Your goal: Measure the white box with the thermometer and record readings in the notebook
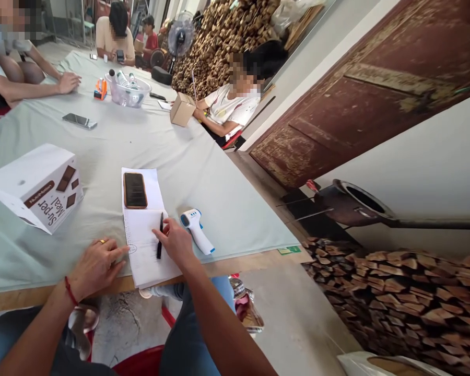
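Observation:
My left hand (pixel 100 263) rests on the cloth with its fingers spread, the index fingertip at the left edge of an open notebook (pixel 149 261). A ring and a red bracelet show on that hand and wrist. Over the lower page, my right hand (pixel 174 240) has thumb and fingers on either side of a black pen (pixel 159 249), loosely gripping it. Handwriting and a small circled mark line the page's left edge. On the upper page lies a phone (pixel 135 190) in a brown case. Right of the notebook is a white and blue infrared thermometer (pixel 198 231).
A white box (pixel 35 188) stands left on the cloth-covered table (pixel 238 219). Farther back are another phone (pixel 79 121), an orange device (pixel 101 89), a basin of bottles (pixel 128 94) and a cardboard box (pixel 182 109). Several people sit around. Firewood (pixel 407 292) is stacked at right.

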Demonstrator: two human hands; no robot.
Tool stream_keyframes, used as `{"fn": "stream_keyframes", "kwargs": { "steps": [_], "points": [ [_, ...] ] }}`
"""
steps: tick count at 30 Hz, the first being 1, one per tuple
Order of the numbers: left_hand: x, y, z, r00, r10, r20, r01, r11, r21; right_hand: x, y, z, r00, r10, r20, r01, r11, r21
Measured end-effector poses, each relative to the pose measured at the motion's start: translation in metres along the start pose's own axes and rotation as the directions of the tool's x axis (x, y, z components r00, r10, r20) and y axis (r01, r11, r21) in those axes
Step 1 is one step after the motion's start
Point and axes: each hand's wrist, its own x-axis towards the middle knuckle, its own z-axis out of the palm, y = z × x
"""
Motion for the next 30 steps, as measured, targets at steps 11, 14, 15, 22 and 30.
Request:
{"fn": "stream_keyframes", "kwargs": {
  "steps": [11, 14, 15, 22, 30],
  "points": [
    [-0.003, 0.013, -0.005, 0.996, -0.016, 0.083, 0.007, 0.995, 0.104, -0.035, -0.022, -0.006, 0.996, -0.088, 0.015, 0.042, 0.610, 0.791],
    [-0.002, 0.014, -0.005, 0.996, -0.011, 0.085, 0.001, 0.994, 0.106, -0.046, -0.031, 0.000, 0.998, -0.055, 0.023, 0.018, 0.649, 0.760],
    [-0.002, 0.014, -0.005, 0.996, -0.013, 0.087, 0.004, 0.994, 0.107, -0.047, -0.033, 0.002, 0.997, -0.071, 0.035, 0.021, 0.665, 0.746],
    [0.002, 0.019, -0.005, 0.992, -0.048, 0.120, 0.032, 0.991, 0.132, -0.044, -0.042, 0.013, 0.977, -0.134, 0.166, -0.041, 0.647, 0.762],
    [0.004, 0.023, -0.010, 0.985, -0.066, 0.157, 0.047, 0.991, 0.125, -0.050, -0.046, 0.026, 0.997, -0.048, 0.057, -0.001, 0.759, 0.651]
  ]
}}
